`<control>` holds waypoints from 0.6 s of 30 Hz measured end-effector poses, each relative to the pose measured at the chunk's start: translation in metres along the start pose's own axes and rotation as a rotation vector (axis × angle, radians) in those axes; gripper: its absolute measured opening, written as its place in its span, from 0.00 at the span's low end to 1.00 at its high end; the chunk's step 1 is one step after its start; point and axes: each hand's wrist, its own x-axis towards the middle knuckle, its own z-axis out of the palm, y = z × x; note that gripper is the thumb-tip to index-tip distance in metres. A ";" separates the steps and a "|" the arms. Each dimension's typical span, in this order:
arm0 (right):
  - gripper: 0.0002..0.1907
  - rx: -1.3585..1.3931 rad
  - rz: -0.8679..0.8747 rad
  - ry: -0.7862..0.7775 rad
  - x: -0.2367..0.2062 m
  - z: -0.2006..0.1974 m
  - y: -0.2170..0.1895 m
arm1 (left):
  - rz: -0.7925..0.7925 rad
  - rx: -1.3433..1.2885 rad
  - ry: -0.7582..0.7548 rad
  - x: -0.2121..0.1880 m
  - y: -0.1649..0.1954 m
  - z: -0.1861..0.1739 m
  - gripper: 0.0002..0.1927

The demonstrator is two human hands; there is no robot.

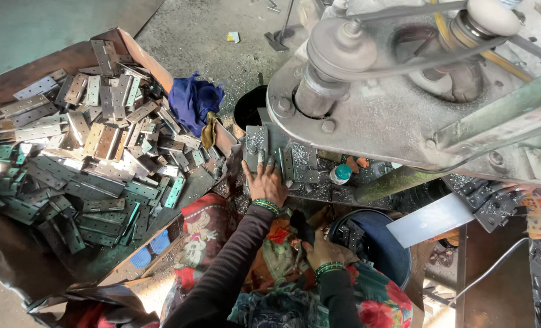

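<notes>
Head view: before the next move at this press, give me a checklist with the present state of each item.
1. Left hand flat on the metal plates on the machine bed: ok.
2. Left fingers clear of the tool above: cannot tell, hidden by the machine head.
3. Right hand holds a dark piece in the lap: ok; what the piece is, cannot tell.
4. Tray of hinge plates within the left hand's reach: ok.
5. Bed free of metal chips: not ok.

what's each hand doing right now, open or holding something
Left hand: open, flat on the metal plates under the machine.
Right hand: closed on a dark handle.
</notes>
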 end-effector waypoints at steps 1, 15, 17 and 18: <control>0.36 0.006 0.015 -0.012 0.000 0.004 0.000 | -0.001 -0.009 0.017 0.001 0.002 0.001 0.27; 0.37 -0.110 0.002 -0.016 -0.003 -0.002 -0.005 | 0.158 -0.038 0.174 -0.014 -0.020 0.001 0.33; 0.32 -0.066 -0.020 0.091 -0.008 -0.007 -0.007 | 0.131 -0.030 0.145 -0.017 -0.016 -0.003 0.31; 0.34 -0.045 0.010 0.057 -0.010 -0.005 -0.008 | 0.116 -0.026 0.130 -0.018 -0.014 -0.005 0.31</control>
